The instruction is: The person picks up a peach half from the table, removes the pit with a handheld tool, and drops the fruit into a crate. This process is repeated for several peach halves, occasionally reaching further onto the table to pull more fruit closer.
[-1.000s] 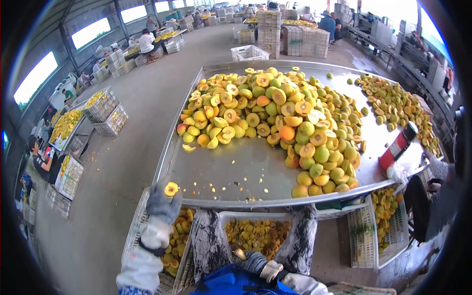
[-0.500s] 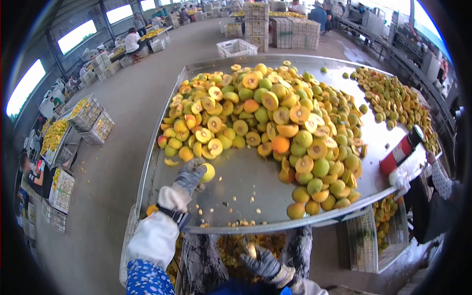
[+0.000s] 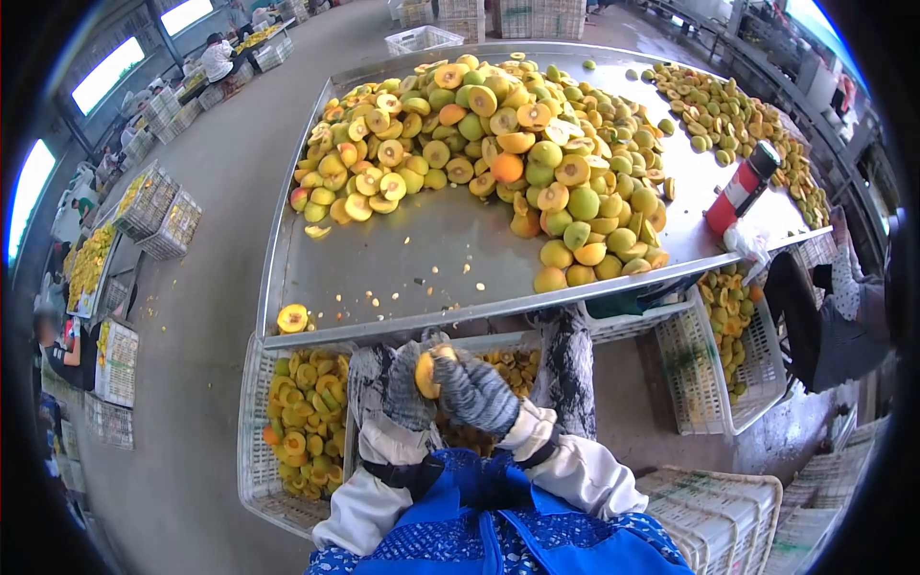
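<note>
My left hand (image 3: 410, 395), in a grey knit glove, is closed around a yellow peach half (image 3: 426, 376) above my lap. My right hand (image 3: 482, 393), gloved alike, meets it from the right with fingers curled against the fruit. A small pale yellow piece shows at the right fingertips; what it is I cannot make out. Beyond both hands, a heap of halved peaches (image 3: 517, 125), some with pits showing, covers the back of the metal table (image 3: 383, 259). One cut peach half (image 3: 292, 318) lies alone at the table's near left corner.
A crate of peach pieces (image 3: 251, 450) stands at my left, below the table edge. Loose pits dot the tabletop. A red and black flask (image 3: 740, 192) stands on the right side. Another person (image 3: 843, 307) sits at far right, beside a white crate (image 3: 695, 369).
My left hand has come back from the tabletop to my lap with the peach half. My right hand has risen to meet it. The view has tilted downward.
</note>
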A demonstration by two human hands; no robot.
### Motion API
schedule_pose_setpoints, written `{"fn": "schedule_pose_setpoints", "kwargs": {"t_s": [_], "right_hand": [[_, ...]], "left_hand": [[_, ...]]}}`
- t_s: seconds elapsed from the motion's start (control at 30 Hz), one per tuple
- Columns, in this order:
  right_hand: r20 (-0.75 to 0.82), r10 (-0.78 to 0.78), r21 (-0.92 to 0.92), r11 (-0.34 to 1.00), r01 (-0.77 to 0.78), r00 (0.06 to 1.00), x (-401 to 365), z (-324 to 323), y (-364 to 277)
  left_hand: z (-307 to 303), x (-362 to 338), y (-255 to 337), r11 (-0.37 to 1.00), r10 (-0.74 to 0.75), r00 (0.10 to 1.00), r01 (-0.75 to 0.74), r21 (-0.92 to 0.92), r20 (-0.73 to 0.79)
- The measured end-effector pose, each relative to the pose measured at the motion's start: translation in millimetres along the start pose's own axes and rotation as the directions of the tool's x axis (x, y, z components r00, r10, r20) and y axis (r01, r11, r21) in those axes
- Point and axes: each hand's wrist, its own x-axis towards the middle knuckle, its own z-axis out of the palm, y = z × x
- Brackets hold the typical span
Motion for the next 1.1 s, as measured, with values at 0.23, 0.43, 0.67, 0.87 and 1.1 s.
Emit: {"fn": "schedule_pose_setpoints", "kwargs": {"t_s": [0.23, 0.43, 0.67, 0.87, 1.1], "right_hand": [[0.155, -0.089, -0.699, 0.694, 0.173, 0.984, -56, -25, 31], [0.052, -0.126, -0.74, 0.661, 0.123, 0.991, -57, -17, 22], [0.14, -0.227, -0.744, 0.618, 0.254, 0.964, -47, -18, 74], [0.134, -0.084, -0.697, 0.7, 0.154, 0.987, -49, -15, 56], [0.19, -0.183, -0.519, 0.815, 0.257, 0.965, -57, -22, 61]], "left_hand": [[-6, 7, 11, 0.708, 0.217, 0.943, -0.329, 0.625, 0.251], [4, 3, 27, 0.667, 0.227, 0.941, -0.337, 0.664, 0.25], [23, -17, 8, 0.979, -0.203, 0.978, 0.204, -0.014, 0.036], [32, -22, 29, 0.967, -0.217, 0.976, 0.214, 0.135, 0.009], [34, -18, 31, 0.971, -0.216, 0.975, 0.208, 0.119, 0.058]]}}
